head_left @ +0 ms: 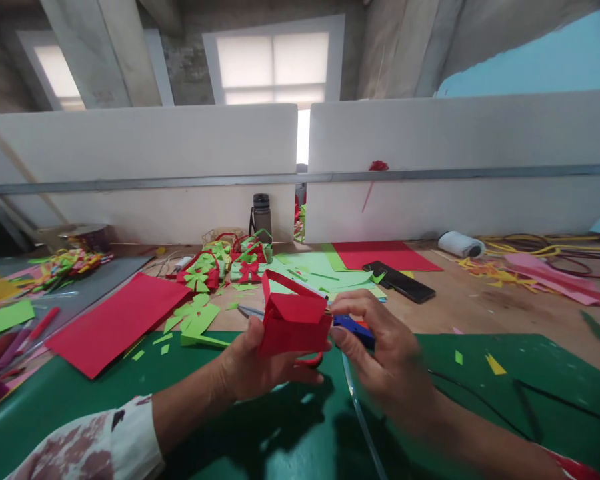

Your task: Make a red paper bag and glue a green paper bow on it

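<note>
Fingers (293, 375) of left hand (247, 367) curled under and gripping red paper basket (293, 327), held just above green mat (130, 407), right hand (380, 360) closed around blue tool (356, 328) touching basket's right edge, red sheet (115, 320) lying left, phone (400, 281) behind.

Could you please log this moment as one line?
left hand: red paper basket | right hand: blue tool in grip, at basket | below: green mat
</note>
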Available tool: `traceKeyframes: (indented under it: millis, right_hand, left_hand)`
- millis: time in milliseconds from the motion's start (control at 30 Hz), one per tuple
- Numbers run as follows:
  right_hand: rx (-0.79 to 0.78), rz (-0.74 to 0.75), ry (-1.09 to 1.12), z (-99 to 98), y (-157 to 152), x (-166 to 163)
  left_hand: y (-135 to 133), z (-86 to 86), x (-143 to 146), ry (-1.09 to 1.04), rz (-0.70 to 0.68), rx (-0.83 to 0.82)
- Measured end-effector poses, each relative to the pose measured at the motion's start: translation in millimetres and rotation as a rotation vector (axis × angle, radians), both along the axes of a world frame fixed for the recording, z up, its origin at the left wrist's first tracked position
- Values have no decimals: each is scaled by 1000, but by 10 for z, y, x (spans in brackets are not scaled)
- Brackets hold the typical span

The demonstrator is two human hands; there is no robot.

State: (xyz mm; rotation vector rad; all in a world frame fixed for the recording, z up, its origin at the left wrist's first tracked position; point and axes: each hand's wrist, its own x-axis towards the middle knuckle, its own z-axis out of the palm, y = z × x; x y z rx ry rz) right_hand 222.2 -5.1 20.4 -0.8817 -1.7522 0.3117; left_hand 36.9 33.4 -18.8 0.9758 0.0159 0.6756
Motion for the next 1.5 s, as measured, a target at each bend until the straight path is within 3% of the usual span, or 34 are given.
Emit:
traceKeyframes:
  millis: [167,233,300,533,900,1300,1500]
  right_hand:
    - [-791,354,448,-60,-103,-128]
    - [-990,486,610,-153,-115,-194]
    - [-1063,591,728,-239,-111,-245]
    - [-1078,799,979,-289,-90,-294]
    - [-1016,938,944,-254,-141,-281]
    - [-988,865,847,-292,-138,-271]
    - [-995,837,800,-334,-147,-286]
  left_hand:
    - [43,94,-42,9,81,123]
    - [39,101,-43,4,112,159]
    - [18,102,-28,28,125,196]
    - [-89,133,49,148,126,246]
    - [-108,85,47,143,71,183]
    - [-45,175,24,138,17,286]
    - [-10,65,49,153,71,298]
